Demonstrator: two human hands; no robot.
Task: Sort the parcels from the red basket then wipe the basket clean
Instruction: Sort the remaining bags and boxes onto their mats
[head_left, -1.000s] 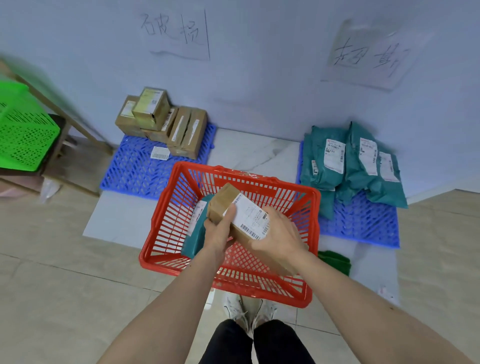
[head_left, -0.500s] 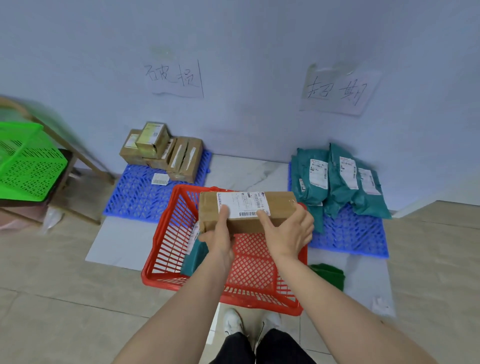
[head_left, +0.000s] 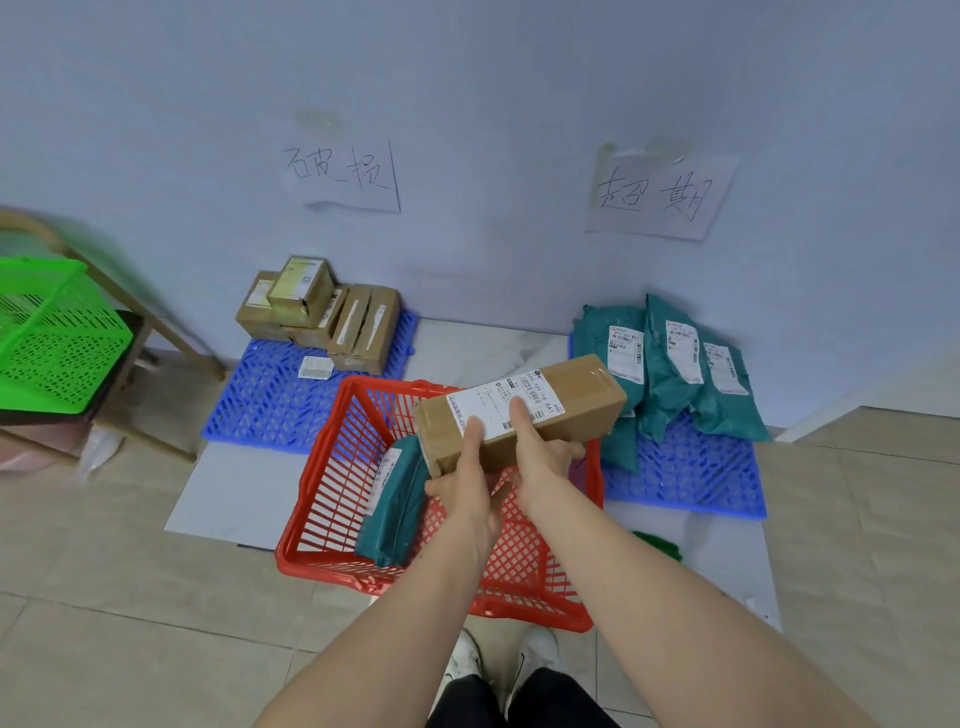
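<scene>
- Counts: one long cardboard box (head_left: 519, 410) in hand; one teal mailer bag (head_left: 397, 501) in the red basket (head_left: 332, 493); three labelled teal bags (head_left: 675, 364) clearly visible on the right blue pallet (head_left: 691, 483); about five cardboard boxes (head_left: 322, 312) stacked on the left blue pallet (head_left: 270, 400), exact count unclear.
- Two handwritten paper signs (head_left: 343, 174) on the wall, one above each pallet.
- Edges: basket sits on the floor between the pallets, its far rim near both. Bare strip of pale floor slab runs between pallets to the wall. Green basket (head_left: 52, 343) well apart at far left.
- Grip: left hand (head_left: 465, 483) and right hand (head_left: 540, 454) both grip the box from below, thumbs pressed on its white label. Box is tilted, right end higher, held above the basket's far half.
- Teal bag leans against the basket's left wall, just left of the left hand.
</scene>
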